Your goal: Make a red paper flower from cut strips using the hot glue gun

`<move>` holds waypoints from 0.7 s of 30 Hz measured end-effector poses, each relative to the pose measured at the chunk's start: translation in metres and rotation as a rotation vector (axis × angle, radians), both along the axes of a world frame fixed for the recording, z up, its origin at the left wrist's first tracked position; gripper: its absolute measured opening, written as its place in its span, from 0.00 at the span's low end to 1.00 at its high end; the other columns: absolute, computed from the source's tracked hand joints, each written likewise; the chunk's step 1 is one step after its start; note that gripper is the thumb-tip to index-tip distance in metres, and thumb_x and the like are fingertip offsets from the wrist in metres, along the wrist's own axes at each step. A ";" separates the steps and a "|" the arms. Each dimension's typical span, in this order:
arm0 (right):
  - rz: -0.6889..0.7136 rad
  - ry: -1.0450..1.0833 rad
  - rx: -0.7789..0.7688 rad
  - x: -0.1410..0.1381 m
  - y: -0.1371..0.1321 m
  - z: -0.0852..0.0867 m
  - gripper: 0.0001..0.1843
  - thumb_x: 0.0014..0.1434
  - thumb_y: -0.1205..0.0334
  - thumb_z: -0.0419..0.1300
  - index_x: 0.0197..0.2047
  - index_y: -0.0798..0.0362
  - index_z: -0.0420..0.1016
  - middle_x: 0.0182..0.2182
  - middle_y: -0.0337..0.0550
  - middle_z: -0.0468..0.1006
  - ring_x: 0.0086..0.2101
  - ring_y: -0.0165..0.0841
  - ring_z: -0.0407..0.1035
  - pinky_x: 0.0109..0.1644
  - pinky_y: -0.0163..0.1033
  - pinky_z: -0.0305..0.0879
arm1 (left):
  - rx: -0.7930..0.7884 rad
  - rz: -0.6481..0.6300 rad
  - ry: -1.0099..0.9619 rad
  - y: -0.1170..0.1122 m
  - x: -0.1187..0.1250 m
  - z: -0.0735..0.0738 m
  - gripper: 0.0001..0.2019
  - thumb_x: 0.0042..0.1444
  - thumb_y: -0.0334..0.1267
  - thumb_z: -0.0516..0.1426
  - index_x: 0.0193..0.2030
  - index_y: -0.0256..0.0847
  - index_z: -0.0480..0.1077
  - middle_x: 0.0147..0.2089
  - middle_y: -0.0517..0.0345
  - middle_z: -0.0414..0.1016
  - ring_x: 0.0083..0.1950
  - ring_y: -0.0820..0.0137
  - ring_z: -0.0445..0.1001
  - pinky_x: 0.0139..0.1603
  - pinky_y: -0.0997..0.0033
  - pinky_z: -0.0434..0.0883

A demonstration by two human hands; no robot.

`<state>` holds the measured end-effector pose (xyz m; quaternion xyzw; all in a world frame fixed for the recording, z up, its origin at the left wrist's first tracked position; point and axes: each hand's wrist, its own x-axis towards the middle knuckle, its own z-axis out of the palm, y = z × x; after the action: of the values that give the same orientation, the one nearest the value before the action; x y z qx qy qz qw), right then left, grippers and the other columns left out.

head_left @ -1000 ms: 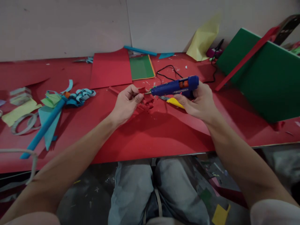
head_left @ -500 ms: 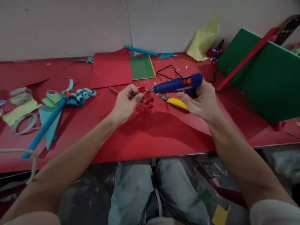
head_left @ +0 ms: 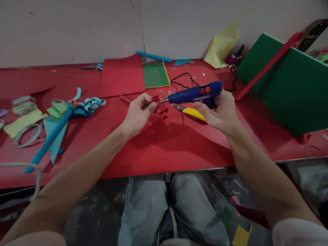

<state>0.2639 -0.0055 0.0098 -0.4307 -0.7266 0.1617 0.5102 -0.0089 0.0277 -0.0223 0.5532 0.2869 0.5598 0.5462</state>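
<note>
Clock: directions are read from the middle of the view, with twelve at the far wall and six at the person's lap.
Left hand: the left hand (head_left: 138,112), between nine and ten o'clock, pinches a small red paper strip (head_left: 155,98) between thumb and forefinger.
Right hand: the right hand (head_left: 221,111), near three o'clock, wraps around the handle of a blue glue gun (head_left: 188,94).
Glue gun: it lies at about two o'clock, held above the table, its metal nozzle (head_left: 164,100) pointing towards nine o'clock, with the tip just beside the strip.
Change: one second ago the tip is right against the strip; now the gun and right hand sit slightly further towards three o'clock, leaving a narrow gap. More of the yellow cutter (head_left: 194,113) shows under the gun. The left hand and strip hold the same place.
Near the middle: folded red paper loops (head_left: 162,113) rest just beyond the left hand's fingertips, on a red table (head_left: 87,138).
Towards nine: a blue paper tube (head_left: 51,140) lies slantwise with a blue paper chain (head_left: 89,104) by its upper end.
Between ten and eleven: a flat red sheet (head_left: 122,77), with a green card (head_left: 155,74) beside it, nearer twelve.
Between two and three: a large green board (head_left: 289,89) stands tilted, a long red strip across it.
</note>
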 end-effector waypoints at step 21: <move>-0.083 0.239 0.089 0.001 0.022 -0.006 0.22 0.65 0.34 0.64 0.48 0.43 0.74 0.37 0.41 0.83 0.29 0.35 0.75 0.29 0.44 0.69 | -0.037 0.001 -0.024 0.000 0.000 -0.002 0.30 0.45 0.56 0.78 0.30 0.42 0.64 0.28 0.66 0.72 0.28 0.78 0.72 0.30 0.79 0.71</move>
<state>0.2652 0.0165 0.0043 -0.4148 -0.6489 0.1582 0.6179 -0.0089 0.0281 -0.0239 0.5363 0.2909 0.5611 0.5594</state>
